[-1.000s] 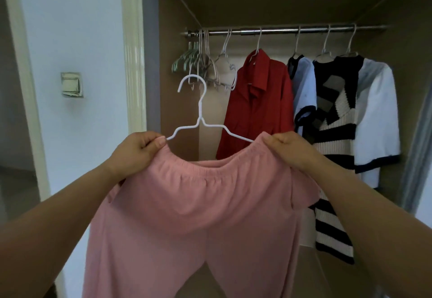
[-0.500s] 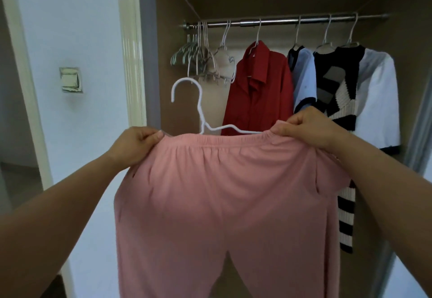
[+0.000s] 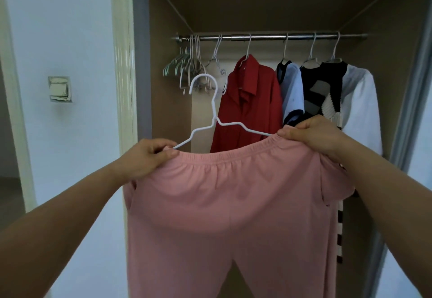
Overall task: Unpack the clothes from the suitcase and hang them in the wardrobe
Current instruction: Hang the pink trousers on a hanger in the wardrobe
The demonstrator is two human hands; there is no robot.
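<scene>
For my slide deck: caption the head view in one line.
The left hand and right hand hold pink trousers on a white hanger before the wardrobe rail.

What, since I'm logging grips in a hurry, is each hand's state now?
Left hand: closed, pinching the pink trousers at the waistband, where the white hanger ends.
Right hand: closed, gripping the pink trousers at the waistband's other side.

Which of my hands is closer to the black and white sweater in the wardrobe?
Right. The right hand grips the pink trousers directly in front of the black and white sweater; the left hand grips their other side, well to its left.
</scene>
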